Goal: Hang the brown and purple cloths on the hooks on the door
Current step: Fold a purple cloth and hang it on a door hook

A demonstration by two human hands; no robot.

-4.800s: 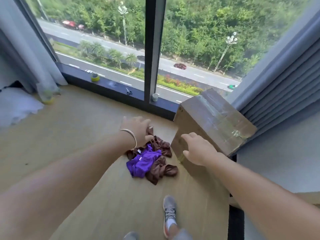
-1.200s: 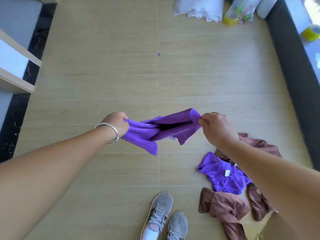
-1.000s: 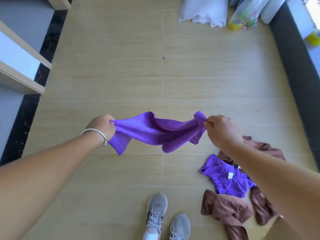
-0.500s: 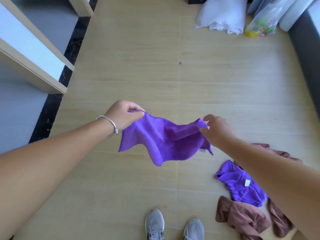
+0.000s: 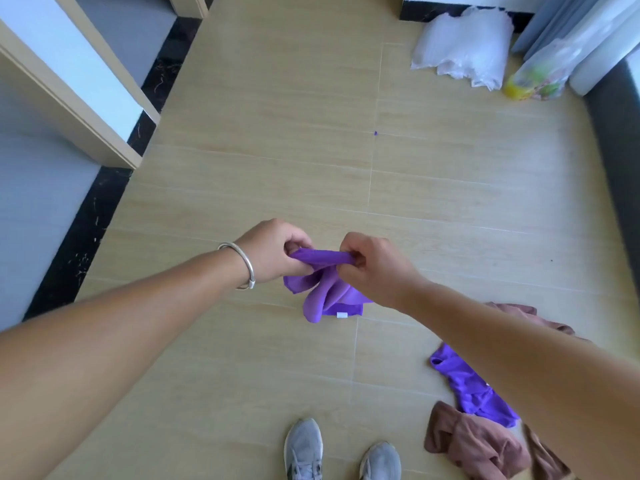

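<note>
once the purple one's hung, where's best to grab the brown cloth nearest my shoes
Take the brown cloth by its raised bunched fold at the upper left end, coming straight down from above with the fingers. It lies crumpled on the floor, so no flat edge offers itself, and that end looks clear of the purple cloth on the floor.

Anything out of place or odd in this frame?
Yes: cloths lie crumpled on the floor at lower right, a purple one among brown ones. Both hands grip another purple cloth.
</note>
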